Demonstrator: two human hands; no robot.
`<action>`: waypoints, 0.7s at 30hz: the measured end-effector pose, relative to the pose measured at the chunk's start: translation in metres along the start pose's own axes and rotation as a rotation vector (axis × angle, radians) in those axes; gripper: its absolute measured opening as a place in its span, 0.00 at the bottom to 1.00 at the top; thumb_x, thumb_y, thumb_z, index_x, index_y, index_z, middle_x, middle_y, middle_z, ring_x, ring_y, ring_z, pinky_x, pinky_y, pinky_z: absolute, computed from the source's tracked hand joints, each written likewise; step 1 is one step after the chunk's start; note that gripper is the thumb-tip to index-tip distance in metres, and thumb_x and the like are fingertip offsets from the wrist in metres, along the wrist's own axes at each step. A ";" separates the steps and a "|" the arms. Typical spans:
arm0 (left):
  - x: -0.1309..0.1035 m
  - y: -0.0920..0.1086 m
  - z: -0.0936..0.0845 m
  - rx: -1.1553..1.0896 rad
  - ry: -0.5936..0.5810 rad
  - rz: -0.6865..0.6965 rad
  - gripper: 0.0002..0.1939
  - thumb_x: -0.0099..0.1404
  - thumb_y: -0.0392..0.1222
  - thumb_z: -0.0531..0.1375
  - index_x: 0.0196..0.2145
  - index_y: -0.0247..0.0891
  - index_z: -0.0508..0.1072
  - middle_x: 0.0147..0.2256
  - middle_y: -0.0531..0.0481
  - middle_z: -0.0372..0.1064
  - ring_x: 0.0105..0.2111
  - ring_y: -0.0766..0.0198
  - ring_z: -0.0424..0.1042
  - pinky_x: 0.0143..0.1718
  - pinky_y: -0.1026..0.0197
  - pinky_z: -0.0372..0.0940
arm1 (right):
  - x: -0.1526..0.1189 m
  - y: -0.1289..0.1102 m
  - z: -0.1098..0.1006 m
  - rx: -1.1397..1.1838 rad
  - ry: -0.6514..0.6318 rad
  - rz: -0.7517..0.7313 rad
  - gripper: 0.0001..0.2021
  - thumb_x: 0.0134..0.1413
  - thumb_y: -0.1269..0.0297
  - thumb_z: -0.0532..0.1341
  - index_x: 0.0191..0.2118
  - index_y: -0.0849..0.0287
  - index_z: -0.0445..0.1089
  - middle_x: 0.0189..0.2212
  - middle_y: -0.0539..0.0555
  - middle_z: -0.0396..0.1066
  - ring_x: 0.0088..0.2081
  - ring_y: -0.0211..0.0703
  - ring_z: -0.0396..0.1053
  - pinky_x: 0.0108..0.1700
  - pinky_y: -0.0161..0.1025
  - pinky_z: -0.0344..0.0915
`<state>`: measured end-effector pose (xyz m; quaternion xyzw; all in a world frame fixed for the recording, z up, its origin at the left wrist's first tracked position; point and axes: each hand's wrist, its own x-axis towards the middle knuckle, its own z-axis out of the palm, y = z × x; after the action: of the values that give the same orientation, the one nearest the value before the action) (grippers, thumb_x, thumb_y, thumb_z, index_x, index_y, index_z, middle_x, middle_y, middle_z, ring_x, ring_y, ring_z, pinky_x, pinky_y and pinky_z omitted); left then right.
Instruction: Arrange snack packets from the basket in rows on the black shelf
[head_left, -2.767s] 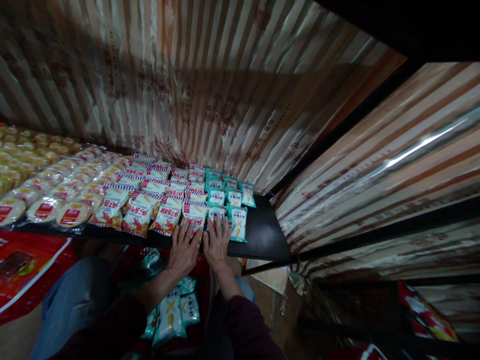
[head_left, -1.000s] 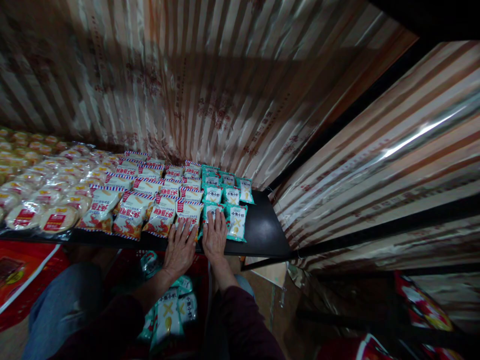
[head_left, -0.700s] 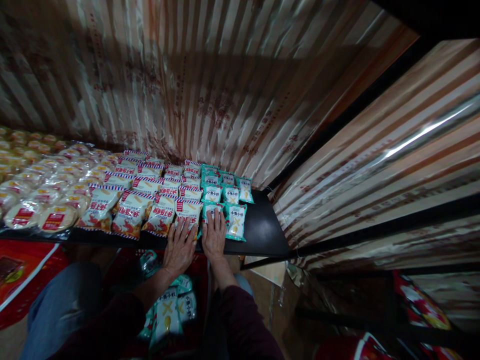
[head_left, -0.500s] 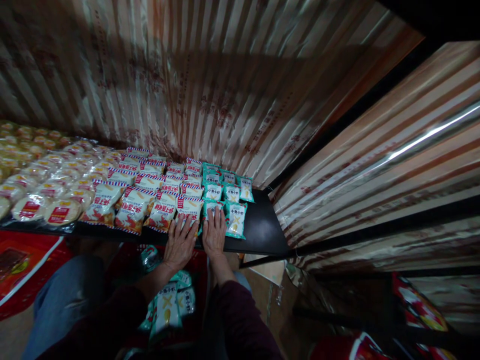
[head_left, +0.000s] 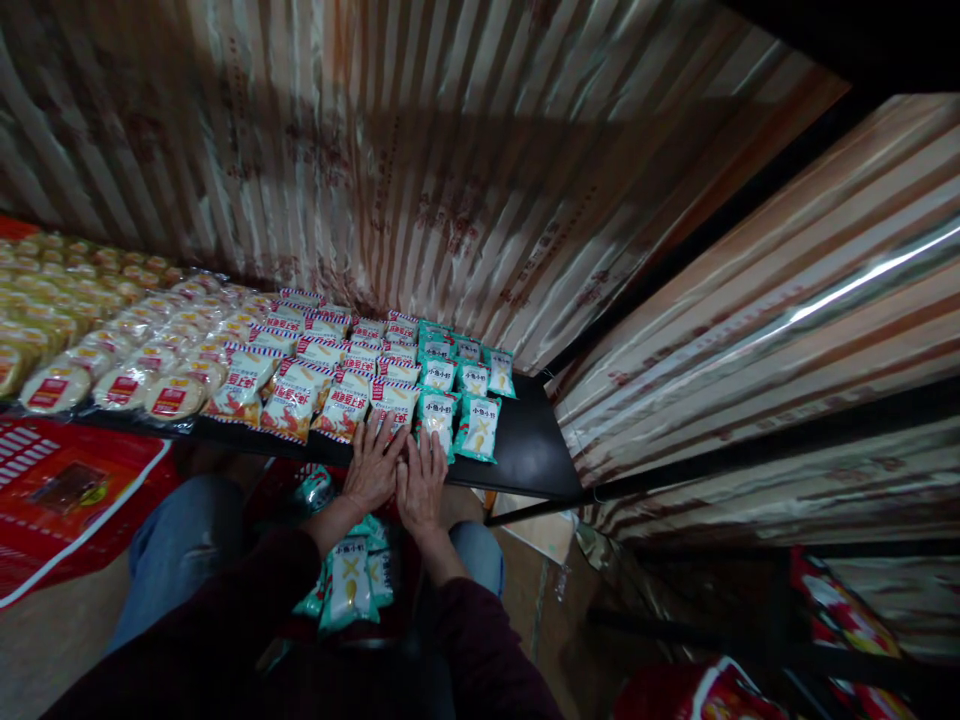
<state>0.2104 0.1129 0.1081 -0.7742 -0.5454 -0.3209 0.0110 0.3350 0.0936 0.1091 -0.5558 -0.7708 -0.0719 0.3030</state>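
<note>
My left hand (head_left: 373, 468) rests with spread fingers on the lower part of a white-and-red snack bag (head_left: 393, 398) at the shelf's front edge. Beside it my right hand (head_left: 422, 490) lies flat, its fingertips on the lower end of a green-and-white snack bag (head_left: 437, 412). Neither hand grips anything. Another green-and-white bag (head_left: 478, 428) lies just right of them, with more rows of the same kind behind. Several white-and-red bags (head_left: 294, 395) stretch leftward in rows on the black shelf (head_left: 529, 440).
Round flat packs (head_left: 174, 397) and yellowish packs (head_left: 45, 300) fill the shelf's left side. Below, a basket between my knees holds loose green bags (head_left: 350, 585). A red basket (head_left: 82, 500) stands at left. Striped sheeting (head_left: 480, 180) hangs behind, with a dark frame bar (head_left: 697, 245) at right.
My right hand has slid back toward the shelf's front edge, uncovering more of the green bag, and now sits closer to my left hand. The view has shifted a little to the left.
</note>
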 end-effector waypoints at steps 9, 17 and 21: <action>-0.084 -0.010 -0.021 -0.104 -0.049 0.000 0.28 0.63 0.29 0.46 0.61 0.34 0.57 0.66 0.38 0.42 0.67 0.53 0.34 0.60 0.44 0.52 | -0.086 -0.038 0.004 0.138 -0.198 -0.065 0.24 0.62 0.65 0.48 0.62 0.64 0.55 0.63 0.63 0.53 0.65 0.50 0.47 0.60 0.53 0.56; -0.149 -0.035 -0.004 0.054 -0.198 -0.361 0.20 0.55 0.32 0.53 0.45 0.29 0.73 0.60 0.32 0.55 0.63 0.43 0.49 0.55 0.42 0.58 | -0.122 -0.044 0.046 0.144 -0.411 0.041 0.18 0.59 0.66 0.53 0.53 0.61 0.68 0.56 0.64 0.64 0.58 0.50 0.60 0.58 0.50 0.59; -0.164 -0.042 0.006 0.022 -0.406 -0.337 0.17 0.60 0.35 0.51 0.44 0.35 0.74 0.51 0.37 0.68 0.56 0.51 0.63 0.57 0.46 0.57 | -0.135 -0.044 0.060 0.128 -0.410 0.146 0.17 0.60 0.66 0.52 0.50 0.62 0.71 0.54 0.65 0.66 0.56 0.50 0.63 0.56 0.48 0.61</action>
<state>0.1451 -0.0054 0.0059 -0.7208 -0.6612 -0.1504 -0.1438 0.2992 -0.0058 -0.0029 -0.5926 -0.7770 0.1137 0.1792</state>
